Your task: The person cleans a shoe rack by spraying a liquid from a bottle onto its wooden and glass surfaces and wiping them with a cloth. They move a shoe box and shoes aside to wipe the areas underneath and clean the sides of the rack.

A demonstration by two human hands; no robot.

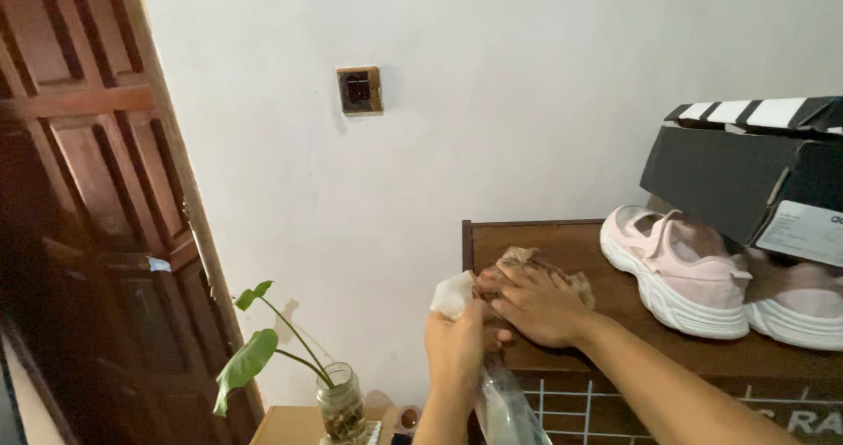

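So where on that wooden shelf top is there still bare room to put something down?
Bare wood shows along the shelf top behind the brown crumpled bundle, between it and the pink shoes, and along the front edge toward the right. The right end is crowded by the shoes and the dark shoebox; the left corner by both hands, left hand, right hand.

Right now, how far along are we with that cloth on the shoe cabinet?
Looks done: pink shoes sit on the cabinet top. In hand: right hand presses the brown cloth onto it; left hand grips a clear plastic bottle and something white. Left: I can't tell how much has been wiped.
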